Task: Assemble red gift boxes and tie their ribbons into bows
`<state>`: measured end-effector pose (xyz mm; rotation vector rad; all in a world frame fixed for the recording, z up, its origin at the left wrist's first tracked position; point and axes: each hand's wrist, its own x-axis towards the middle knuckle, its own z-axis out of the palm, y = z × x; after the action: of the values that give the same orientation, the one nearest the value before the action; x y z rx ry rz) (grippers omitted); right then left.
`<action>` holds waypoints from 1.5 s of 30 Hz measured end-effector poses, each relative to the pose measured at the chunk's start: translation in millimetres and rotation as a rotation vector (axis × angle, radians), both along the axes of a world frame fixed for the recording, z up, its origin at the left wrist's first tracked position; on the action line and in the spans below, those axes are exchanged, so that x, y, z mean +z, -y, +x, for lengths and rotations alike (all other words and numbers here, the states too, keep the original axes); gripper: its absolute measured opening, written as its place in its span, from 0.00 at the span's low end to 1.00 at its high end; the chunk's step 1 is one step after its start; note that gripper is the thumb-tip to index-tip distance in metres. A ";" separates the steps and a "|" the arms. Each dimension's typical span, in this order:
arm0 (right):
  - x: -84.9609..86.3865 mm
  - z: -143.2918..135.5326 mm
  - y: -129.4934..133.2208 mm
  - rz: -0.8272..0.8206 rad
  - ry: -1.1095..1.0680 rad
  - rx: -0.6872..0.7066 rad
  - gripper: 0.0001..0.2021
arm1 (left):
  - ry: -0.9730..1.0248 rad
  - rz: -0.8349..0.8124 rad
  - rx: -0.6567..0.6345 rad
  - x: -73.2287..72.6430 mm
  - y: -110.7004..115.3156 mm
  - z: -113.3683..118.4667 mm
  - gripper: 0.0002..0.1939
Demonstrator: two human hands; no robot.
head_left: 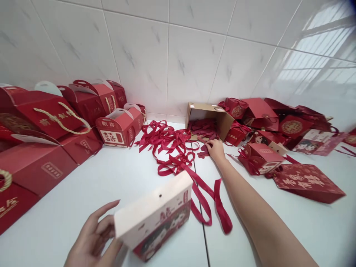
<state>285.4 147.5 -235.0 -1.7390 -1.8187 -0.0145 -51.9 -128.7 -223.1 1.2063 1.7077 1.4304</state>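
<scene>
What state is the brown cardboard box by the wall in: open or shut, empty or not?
Open, not empty: the brown cardboard box gapes toward the camera, with dark-red cut pieces inside.

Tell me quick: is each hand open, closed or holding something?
Left hand: holding the white-and-red box by one end.
Right hand: on dark red pieces; grip unclear.

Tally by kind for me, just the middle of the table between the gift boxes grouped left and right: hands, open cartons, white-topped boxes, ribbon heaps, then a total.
Hands: 2, the left hand and the right hand
Open cardboard carton: 1
White-topped box: 1
Ribbon heap: 1
Total: 5
The dark-red pieces by the right hand overlap too much to count.
</scene>
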 end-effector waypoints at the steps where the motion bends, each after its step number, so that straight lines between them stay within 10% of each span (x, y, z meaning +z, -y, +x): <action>1: 0.4 0.2 13.3 -0.002 -0.005 0.024 0.13 | 0.020 -0.022 -0.063 4.4 -0.6 -1.5 0.32; 7: 2.9 0.5 108.2 0.017 -0.088 0.184 0.14 | 0.099 0.044 -0.144 16.1 -4.1 2.8 0.29; 14: 33.3 30.9 196.0 0.329 -0.440 0.117 0.12 | 0.043 0.557 0.112 52.9 45.4 32.1 0.18; 18: 39.9 39.4 236.7 0.515 -0.718 -0.093 0.20 | -0.197 0.693 -0.458 80.9 55.7 87.2 0.08; 21: 33.3 24.2 262.3 0.394 -1.060 -0.073 0.19 | -0.463 0.361 -0.810 89.4 16.8 151.3 0.07; 25: 26.5 2.2 279.9 0.218 -1.241 -0.037 0.15 | -0.688 0.132 -0.746 76.7 -59.6 213.9 0.12; 30: 24.5 1.4 288.6 0.138 -1.267 0.007 0.11 | -0.754 0.132 -0.824 52.1 -110.2 219.4 0.22; 37: 12.6 10.0 292.5 0.129 -1.415 -0.043 0.11 | -0.667 0.272 -0.856 39.0 -117.5 217.3 0.10; 45: 29.9 -1.2 306.9 0.226 -1.436 -0.066 0.12 | -0.251 0.417 -0.853 79.7 -78.1 230.2 0.05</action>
<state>284.2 -159.3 -205.1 -1.0578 -0.6370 0.7593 178.4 -50.6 -143.4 2.0776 0.8151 1.1228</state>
